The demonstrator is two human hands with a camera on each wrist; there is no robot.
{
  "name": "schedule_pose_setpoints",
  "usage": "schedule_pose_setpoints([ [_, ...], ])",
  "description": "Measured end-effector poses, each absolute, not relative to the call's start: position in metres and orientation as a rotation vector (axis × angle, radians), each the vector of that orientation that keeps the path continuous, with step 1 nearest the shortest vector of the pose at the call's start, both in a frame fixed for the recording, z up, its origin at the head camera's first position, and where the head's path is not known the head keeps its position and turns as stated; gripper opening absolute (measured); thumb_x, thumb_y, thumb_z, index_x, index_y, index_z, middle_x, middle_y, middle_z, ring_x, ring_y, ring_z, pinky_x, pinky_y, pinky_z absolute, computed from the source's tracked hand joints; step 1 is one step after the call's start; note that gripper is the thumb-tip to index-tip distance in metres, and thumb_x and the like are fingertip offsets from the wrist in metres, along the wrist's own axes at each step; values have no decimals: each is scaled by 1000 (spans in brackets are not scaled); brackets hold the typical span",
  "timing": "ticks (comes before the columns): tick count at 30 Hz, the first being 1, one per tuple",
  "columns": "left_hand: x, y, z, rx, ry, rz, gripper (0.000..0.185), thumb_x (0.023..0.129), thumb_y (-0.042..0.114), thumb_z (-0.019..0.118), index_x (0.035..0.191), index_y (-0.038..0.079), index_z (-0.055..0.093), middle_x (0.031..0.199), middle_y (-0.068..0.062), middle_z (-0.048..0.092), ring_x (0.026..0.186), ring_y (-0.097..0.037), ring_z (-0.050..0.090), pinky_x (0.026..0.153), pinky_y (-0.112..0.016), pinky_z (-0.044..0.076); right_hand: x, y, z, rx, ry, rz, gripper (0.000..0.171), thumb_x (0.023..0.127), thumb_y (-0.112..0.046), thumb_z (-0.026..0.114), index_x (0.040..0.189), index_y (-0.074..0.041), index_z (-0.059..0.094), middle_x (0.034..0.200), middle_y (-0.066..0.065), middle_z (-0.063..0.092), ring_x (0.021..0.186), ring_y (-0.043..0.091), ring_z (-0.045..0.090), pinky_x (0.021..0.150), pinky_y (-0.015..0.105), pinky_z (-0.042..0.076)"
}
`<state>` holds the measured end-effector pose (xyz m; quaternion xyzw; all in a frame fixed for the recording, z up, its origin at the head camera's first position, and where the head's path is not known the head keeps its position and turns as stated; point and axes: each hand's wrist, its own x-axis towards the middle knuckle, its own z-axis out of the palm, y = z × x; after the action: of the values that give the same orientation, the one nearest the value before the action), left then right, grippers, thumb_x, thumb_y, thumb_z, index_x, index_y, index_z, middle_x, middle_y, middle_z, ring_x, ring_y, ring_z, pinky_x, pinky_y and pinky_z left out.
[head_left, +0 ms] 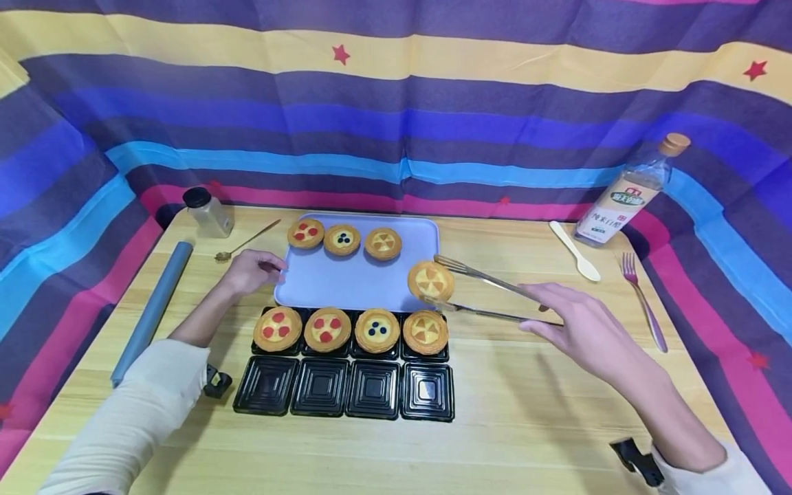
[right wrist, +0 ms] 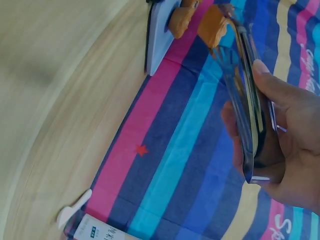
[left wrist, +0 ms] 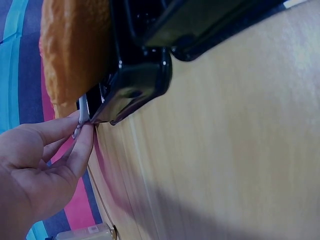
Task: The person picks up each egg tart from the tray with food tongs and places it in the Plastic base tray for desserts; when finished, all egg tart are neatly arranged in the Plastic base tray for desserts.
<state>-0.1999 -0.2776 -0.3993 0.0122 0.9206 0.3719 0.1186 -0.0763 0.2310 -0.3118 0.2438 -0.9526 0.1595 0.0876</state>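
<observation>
The table (head_left: 526, 412) bore a lilac tray (head_left: 359, 282) with three tarts (head_left: 342, 239) along its far edge. Just in front lay black moulds (head_left: 346, 388), whose far row carried four more tarts. The left hand (head_left: 250, 270) pinched the tray's left edge between thumb and fingers. The right hand (head_left: 578, 326) squeezed metal tongs (head_left: 489, 295), and their tips clamped a yellow tart (head_left: 430, 280), lifted over the tray's right edge, near the moulds. A bottle (head_left: 625, 196), spoon (head_left: 575, 251) and fork (head_left: 643, 299) lay to the right.
</observation>
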Motion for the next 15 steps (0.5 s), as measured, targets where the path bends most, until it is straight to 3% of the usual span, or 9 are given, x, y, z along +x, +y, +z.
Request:
schedule_pose_setpoints([
  [9,-199,-278,-399,43,2703,1092,24,84,7,68,106,-4,68,98,-20,67,79,-12,57,66,-21,48,-48,240,-317,864,-2749,475,52,71,-20,82,119,-14,65,110,-1,70,88,9,65,79,24,51],
  [15,-199,-277,-399,45,2700,1089,25,84,8,69,106,-4,68,99,-21,67,79,-12,57,67,-20,47,-32,242,-325,929,-2712,478,57,66,-21,85,119,-17,65,110,-4,70,86,7,66,84,11,45],
])
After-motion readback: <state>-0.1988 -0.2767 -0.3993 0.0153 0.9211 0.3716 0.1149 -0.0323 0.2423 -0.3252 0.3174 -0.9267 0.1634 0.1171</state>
